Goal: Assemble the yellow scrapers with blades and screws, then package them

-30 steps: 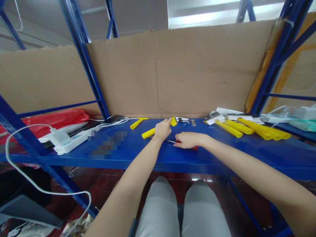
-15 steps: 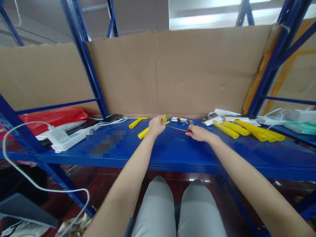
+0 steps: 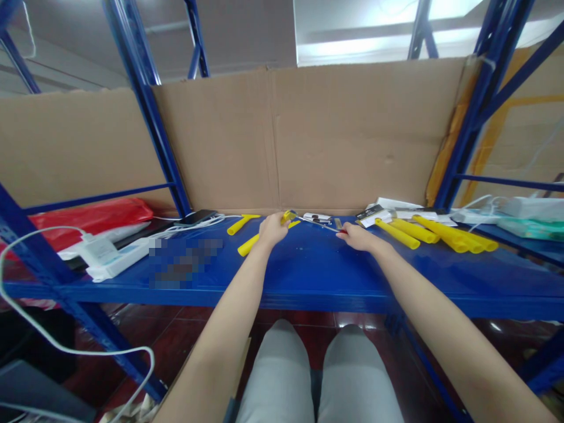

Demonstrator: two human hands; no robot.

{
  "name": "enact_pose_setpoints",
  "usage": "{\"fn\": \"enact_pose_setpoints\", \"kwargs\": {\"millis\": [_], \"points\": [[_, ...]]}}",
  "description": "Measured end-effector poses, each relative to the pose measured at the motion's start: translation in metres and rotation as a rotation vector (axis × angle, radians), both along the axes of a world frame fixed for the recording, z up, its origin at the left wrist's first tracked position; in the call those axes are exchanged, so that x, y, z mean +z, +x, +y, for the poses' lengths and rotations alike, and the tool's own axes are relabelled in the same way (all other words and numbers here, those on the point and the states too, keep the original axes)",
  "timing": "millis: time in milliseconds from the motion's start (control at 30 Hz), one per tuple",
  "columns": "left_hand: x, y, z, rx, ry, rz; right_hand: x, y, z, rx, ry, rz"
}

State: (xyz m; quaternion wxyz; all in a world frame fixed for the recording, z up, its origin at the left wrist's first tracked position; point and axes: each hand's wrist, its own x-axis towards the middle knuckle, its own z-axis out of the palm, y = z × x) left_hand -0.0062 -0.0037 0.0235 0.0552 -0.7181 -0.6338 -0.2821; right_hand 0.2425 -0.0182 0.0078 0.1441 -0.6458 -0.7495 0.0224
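My left grip [image 3: 274, 228] clasps a yellow plastic piece [image 3: 288, 217] at its forward end, above the blue metal shelf [image 3: 308, 267]; my right grip [image 3: 358, 237] clasps a red-handled, metal-shafted screwdriver [image 3: 342, 231], pointing toward that piece.

no text can be read — any print on the packets [image 3: 370, 215] blurs.

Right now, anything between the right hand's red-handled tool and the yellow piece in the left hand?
Nothing visible. The red-handled tool in the right hand points its shaft toward the yellow piece in the left hand; tip contact is too small to tell.
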Motion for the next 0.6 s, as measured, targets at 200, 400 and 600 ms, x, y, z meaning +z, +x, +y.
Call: {"fn": "enact_pose_setpoints", "kwargs": {"millis": [200, 400, 600], "points": [[0.0008, -0.0008, -0.0008, -0.015, -0.007, 0.005, -0.0009, 0.0007, 0.0008, 0.008, -0.004, -0.001], [0.001, -0.0004, -0.0036, -0.009, 0.0, -0.004, -0.0027, 0.0016, 0.0031, 0.032, 0.025, 0.006], [0.0062, -0.002, -0.0043, 0.066, 0.007, -0.109, -0.0016, 0.0031, 0.0057, 0.044, 0.143, 0.06]]}}
